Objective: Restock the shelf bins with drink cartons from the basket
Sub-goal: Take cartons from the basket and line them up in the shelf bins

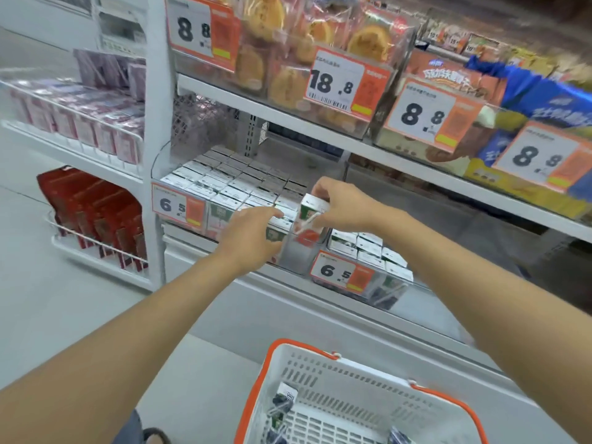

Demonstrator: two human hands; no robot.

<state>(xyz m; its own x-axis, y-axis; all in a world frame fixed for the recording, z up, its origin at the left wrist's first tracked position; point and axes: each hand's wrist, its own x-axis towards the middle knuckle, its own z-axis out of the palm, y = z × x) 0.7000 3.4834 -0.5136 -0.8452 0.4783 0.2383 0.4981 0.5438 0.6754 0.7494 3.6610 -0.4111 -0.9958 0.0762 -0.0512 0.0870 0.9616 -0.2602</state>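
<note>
Slotting a small green-and-white drink carton (312,208) into the clear shelf bin (296,251) at frame centre, my right hand (342,205) grips it; left hand (253,233), half-curled, steadies neighbours. Next: press it down level.

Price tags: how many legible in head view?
6. Top shelf: 8.8, 18.8, 8.8, 8.8. Carton shelf: 6.5, 6.5. Small blurred tags far upper right may add more.

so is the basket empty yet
Not empty: the basket has at least one carton standing against its left wall, though its lower part is cut off from view.
</note>
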